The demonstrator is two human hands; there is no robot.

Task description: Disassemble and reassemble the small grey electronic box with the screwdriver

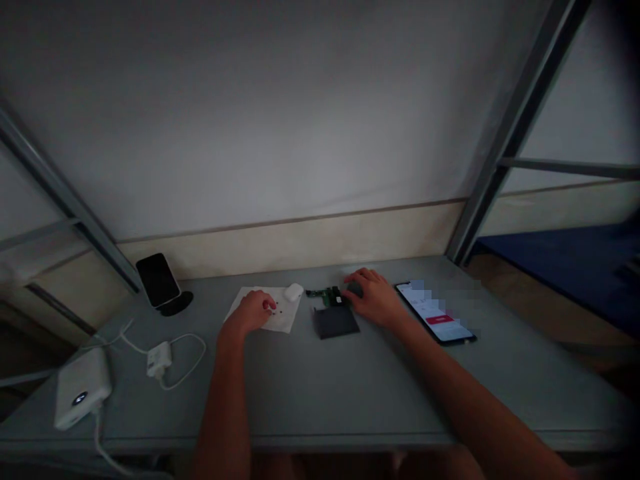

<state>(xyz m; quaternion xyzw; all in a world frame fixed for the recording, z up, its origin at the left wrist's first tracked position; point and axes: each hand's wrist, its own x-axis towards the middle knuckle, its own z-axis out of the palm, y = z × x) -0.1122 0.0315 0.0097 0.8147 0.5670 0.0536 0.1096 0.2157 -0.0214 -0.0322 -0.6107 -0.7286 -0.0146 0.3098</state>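
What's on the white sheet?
Small dark bits, and a white case at its far right corner. The left hand covers part of the sheet; anything beneath is hidden.

On the table (300, 393), a circuit board (328, 297) lies behind a panel (337, 323), right of paper (280, 324) and left of a phone (423, 309).

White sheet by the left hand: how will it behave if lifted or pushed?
The white sheet looks thin, so it would probably bend or crease rather than stay stiff. Tilted, it might shed the small dark bits, which appear loose. The rounded white case at its far right corner may drag or weigh that corner down.
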